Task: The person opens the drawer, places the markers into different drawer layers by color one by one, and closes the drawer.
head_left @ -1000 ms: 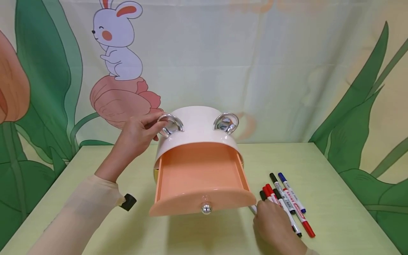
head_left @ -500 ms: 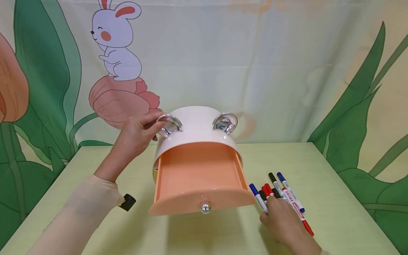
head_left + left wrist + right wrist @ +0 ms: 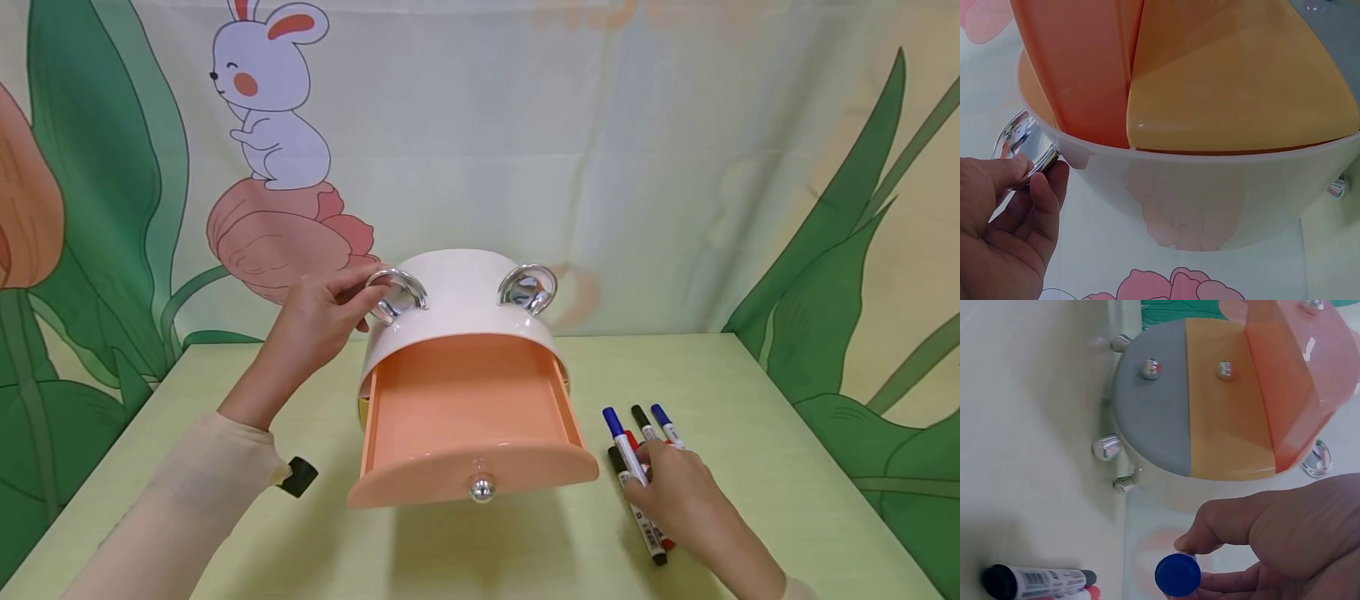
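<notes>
My left hand (image 3: 318,312) pinches the shiny silver ear (image 3: 405,293) on the left of a rounded white drawer box (image 3: 465,287). Its orange top drawer (image 3: 472,400) is pulled out, with bare inside showing. Below it, in the right wrist view, a yellow drawer (image 3: 1229,425) and a grey drawer (image 3: 1150,419) are closed. To the right of the box, my right hand (image 3: 686,500) pinches a marker with a blue cap (image 3: 613,421) between thumb and fingers, cap pointing away from me. The hand partly hides the other markers beneath it.
A black-capped marker (image 3: 647,529) and several others lie on the pale green table (image 3: 787,517) under and behind the right hand. Another blue-capped marker (image 3: 667,425) lies at the back. A curtain (image 3: 675,167) with a rabbit print hangs behind the table.
My right hand has picked the blue-capped marker up from beside the drawer and moved up and to the right with it, over the other markers. The left hand keeps its hold on the ear.
</notes>
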Available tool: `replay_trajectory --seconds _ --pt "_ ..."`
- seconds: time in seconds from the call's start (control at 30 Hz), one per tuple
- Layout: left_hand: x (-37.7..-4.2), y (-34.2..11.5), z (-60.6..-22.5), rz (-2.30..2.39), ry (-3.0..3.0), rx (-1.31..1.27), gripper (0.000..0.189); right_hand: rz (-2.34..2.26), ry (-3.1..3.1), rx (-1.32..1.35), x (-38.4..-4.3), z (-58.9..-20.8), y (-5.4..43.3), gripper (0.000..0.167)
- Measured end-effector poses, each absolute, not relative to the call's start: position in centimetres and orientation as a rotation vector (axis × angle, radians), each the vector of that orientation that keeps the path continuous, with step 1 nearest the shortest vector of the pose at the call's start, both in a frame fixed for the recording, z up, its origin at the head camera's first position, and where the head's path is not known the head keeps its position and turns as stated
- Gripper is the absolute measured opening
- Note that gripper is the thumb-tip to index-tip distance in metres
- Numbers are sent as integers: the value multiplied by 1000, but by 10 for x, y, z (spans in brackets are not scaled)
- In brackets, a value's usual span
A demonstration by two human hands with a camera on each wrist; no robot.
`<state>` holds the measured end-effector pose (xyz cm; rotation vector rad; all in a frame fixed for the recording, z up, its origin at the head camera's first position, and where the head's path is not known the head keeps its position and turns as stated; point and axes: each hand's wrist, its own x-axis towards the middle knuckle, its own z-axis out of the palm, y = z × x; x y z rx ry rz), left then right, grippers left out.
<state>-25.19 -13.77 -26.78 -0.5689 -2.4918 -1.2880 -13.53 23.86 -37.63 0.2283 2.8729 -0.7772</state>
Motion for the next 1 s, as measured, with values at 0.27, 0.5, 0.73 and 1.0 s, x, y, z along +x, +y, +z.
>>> replay_trajectory --seconds 0.27,0.5,0.73,1.0 --pt "-252 -138 -268 -1294 -2479 -587 36 -917 2846 151 -134 -356 254 38" --pt "-252 -138 -267 -1330 -2473 -588 39 -938 2869 38 -131 -336 266 50" --pt "-251 -138 -267 -1339 -2471 -585 39 -889 2909 -10 -132 -316 274 46" --pt "-252 -138 -269 -1333 -2470 -585 38 -907 2942 -91 -132 -302 280 41"
